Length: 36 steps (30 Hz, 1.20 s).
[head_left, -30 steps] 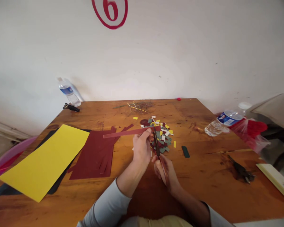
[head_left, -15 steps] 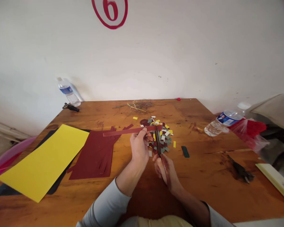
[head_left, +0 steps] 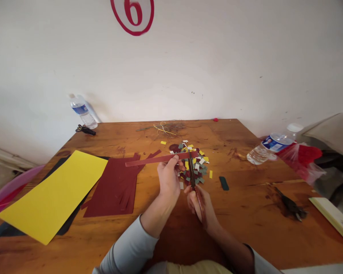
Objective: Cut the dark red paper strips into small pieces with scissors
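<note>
A long dark red paper strip (head_left: 148,160) is pinched in my left hand (head_left: 169,177), reaching out to both sides of the fingers. My right hand (head_left: 201,205) grips dark scissors (head_left: 192,173), whose blades cross the strip near its right end. Beneath the strip and blades lies a pile of small cut pieces (head_left: 199,176) in grey-green, white, yellow and dark red. To the left, more red strips (head_left: 127,192) rest on a dark red sheet (head_left: 103,194). A yellow sheet (head_left: 55,194) lies over dark sheets beside it.
Bottles stand at the back left (head_left: 84,111) and lean at the right (head_left: 273,146), near a red bag (head_left: 303,156). Thin wires (head_left: 165,129) lie at the back. A green piece (head_left: 224,183), a black tool (head_left: 291,205) and a box (head_left: 334,220) are on the right.
The red strip has shifted slightly to the right through the scissors, so a bit more of its end shows past the blades. Both hands stay nearly in place.
</note>
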### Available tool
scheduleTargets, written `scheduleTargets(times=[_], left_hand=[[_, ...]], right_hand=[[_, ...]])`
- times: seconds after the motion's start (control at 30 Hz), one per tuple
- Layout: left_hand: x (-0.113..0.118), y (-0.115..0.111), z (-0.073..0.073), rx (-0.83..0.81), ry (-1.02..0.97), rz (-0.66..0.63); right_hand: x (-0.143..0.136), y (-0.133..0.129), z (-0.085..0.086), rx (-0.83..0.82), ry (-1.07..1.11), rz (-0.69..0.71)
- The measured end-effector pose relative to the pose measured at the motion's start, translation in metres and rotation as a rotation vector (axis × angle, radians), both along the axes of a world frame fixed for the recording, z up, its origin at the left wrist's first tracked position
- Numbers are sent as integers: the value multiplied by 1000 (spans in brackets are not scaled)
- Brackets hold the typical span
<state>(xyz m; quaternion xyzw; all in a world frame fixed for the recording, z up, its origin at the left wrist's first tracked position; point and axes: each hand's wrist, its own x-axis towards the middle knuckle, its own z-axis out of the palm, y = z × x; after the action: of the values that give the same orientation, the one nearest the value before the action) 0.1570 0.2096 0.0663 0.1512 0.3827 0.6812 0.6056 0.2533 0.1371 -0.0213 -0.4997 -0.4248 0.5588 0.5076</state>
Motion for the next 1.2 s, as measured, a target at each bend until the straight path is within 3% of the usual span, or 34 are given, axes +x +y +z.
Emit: scheduleTargets(times=[0.3,0.67,0.93,1.2], left_hand=[[-1,0,0,-10,21,1],[0,-1,0,-10,11,10],[0,0,0,12,-12,0],[-2,2,2,36,-91,38]], right_hand=[[0,3,-8,26,-42,-31],[-4,2,3,-110,18,-52],[-4,1,6,-62,30,-38],[-1,3,-8,6,18,39]])
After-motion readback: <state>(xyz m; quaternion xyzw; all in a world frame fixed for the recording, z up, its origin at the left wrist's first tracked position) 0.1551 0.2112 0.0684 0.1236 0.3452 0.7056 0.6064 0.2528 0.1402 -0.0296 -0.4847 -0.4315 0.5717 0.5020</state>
